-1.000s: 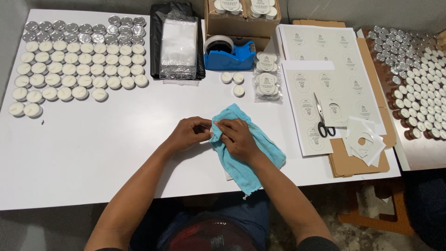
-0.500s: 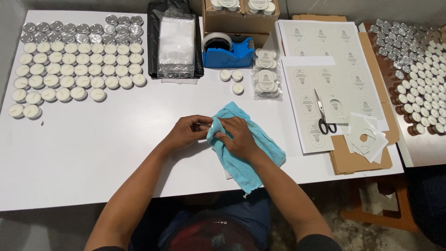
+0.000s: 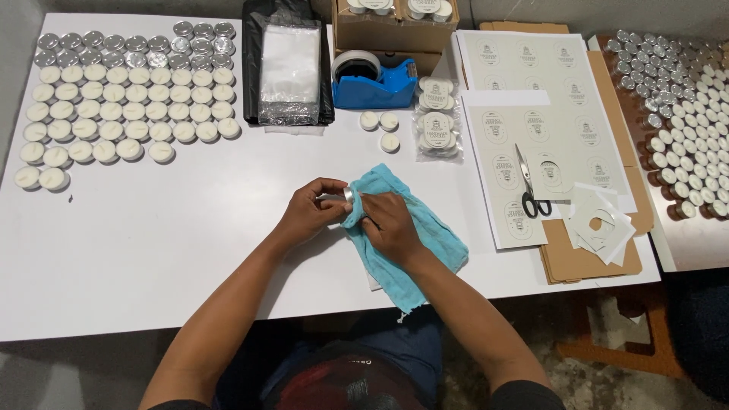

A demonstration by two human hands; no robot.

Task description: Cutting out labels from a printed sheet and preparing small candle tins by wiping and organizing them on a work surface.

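Note:
My left hand (image 3: 310, 211) pinches a small round tealight (image 3: 347, 197) with a silver metal cup, held on its side just above the white table (image 3: 152, 250). My right hand (image 3: 387, 225) presses a light blue cloth (image 3: 425, 228) against the tealight's side. The cloth is bunched under that hand and trails toward me over the table's near edge. Both hands meet at the middle of the table.
Rows of white tealights (image 3: 121, 114) fill the far left. A stack of clear bags (image 3: 288, 64) on black plastic, a blue tape dispenser (image 3: 376, 80) and a cardboard box (image 3: 395, 26) lie behind. Label sheets (image 3: 547, 129), scissors (image 3: 530, 186) and more tealights (image 3: 683, 99) are on the right.
The hands stay together at the cloth; the fingers shift slightly as the tealight is turned against the cloth. Nothing else on the table has moved.

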